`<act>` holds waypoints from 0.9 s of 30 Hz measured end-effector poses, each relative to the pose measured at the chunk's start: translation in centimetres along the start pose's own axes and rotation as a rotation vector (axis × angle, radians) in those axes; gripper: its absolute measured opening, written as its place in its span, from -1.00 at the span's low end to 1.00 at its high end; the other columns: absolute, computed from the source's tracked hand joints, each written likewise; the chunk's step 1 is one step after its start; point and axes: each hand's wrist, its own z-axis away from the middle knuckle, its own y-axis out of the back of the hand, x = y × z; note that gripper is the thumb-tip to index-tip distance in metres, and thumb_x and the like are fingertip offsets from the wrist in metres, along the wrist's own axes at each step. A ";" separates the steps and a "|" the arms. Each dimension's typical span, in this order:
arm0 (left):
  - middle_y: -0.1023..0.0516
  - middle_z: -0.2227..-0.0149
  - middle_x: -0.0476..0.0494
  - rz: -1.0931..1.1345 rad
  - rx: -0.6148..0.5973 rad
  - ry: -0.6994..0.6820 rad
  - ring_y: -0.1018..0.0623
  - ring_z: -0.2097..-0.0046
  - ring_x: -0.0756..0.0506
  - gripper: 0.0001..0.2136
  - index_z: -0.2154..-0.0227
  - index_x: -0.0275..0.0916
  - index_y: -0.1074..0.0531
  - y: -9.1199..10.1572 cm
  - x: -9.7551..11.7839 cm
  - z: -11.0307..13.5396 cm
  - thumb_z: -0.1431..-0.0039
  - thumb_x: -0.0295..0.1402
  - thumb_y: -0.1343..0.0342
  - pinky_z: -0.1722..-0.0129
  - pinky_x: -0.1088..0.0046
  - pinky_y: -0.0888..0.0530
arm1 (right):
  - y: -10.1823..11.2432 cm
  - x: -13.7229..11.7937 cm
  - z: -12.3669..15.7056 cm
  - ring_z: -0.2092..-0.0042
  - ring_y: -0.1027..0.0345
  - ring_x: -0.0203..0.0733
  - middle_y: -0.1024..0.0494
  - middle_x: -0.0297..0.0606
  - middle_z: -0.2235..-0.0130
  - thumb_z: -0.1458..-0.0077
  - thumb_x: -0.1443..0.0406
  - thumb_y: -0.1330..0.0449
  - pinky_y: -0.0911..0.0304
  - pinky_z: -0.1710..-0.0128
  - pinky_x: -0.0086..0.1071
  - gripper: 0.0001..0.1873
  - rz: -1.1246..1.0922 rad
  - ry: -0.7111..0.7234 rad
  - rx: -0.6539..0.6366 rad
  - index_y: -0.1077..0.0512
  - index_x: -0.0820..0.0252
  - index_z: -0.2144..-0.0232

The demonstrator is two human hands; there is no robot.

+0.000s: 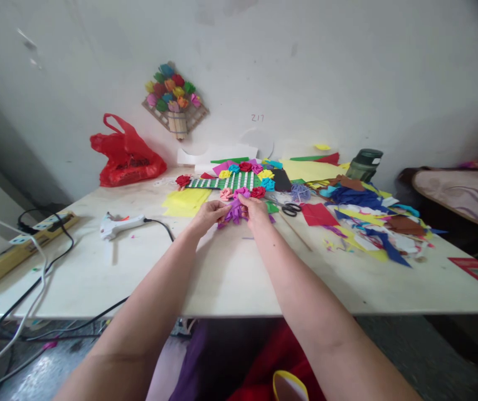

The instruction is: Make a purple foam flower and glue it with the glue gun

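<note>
A: What was the biggest thing there?
B: The pale worktop [330,284], which ran along the wall and carried nearly everything.

A: And on it?
B: On the right, a loose heap of coloured scraps [372,211], blue, yellow, brown and white. At the middle lay a flat green guitar-shaped piece [239,181] with white stripes, edged with rosettes in red, yellow, blue and pink. A red plastic bag [128,156] sat at the back left, and a yellow power strip [25,245] lay along the left edge.

A: Anything smaller?
B: A white glue gun [119,224] lay on its side, left of the hands, its black cord trailing off.

A: Where were the hands?
B: Both were just in front of the green piece. The left hand [212,213] and the right hand [253,207] had their fingers pinched on a frilled purple piece [233,211], held between them.

A: And nearby?
B: Black-handled scissors [291,209] lay right of the right hand, with a thin wooden stick [296,233] near them.
</note>
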 end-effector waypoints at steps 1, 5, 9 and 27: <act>-0.30 0.71 0.06 0.001 0.018 0.003 -0.27 0.64 0.11 -0.65 0.59 -0.30 -0.32 0.1 0.0 0.0 0.12 -0.09 -0.22 0.61 0.56 -0.19 | 0.0 0.0 0.0 0.73 -0.06 -0.51 -0.27 -0.52 0.77 0.26 0.36 -0.33 0.06 0.81 -0.62 -0.75 -0.002 0.001 -0.009 -0.28 0.24 0.66; -0.25 0.73 0.09 0.026 0.074 0.006 -0.22 0.65 0.13 -0.65 0.62 -0.30 -0.31 0.4 -0.2 -0.1 0.15 -0.10 -0.25 0.56 0.54 -0.30 | 0.1 -0.2 0.0 0.72 -0.15 -0.47 -0.34 -0.47 0.74 0.23 0.31 -0.32 0.03 0.82 -0.62 -0.80 0.043 0.004 -0.062 -0.35 0.26 0.61; -0.23 0.74 0.11 0.040 0.078 0.012 -0.23 0.66 0.12 -0.65 0.61 -0.30 -0.33 0.7 -0.2 -0.1 0.18 -0.11 -0.27 0.50 0.48 -0.39 | 0.3 -0.3 -0.2 0.70 -0.21 -0.43 -0.34 -0.45 0.75 0.21 0.31 -0.30 0.03 0.82 -0.62 -0.78 0.098 0.061 -0.045 -0.31 0.25 0.67; -0.33 0.67 0.03 -0.070 0.227 -0.036 -0.29 0.61 0.10 -0.66 0.61 -0.33 -0.40 1.3 0.2 -0.2 0.23 -0.11 -0.28 0.61 0.56 -0.24 | -0.1 -0.5 0.6 0.68 -0.27 -0.38 -0.40 -0.41 0.71 0.11 0.31 -0.24 0.00 0.80 -0.58 -0.82 0.104 0.071 -0.039 -0.33 0.24 0.63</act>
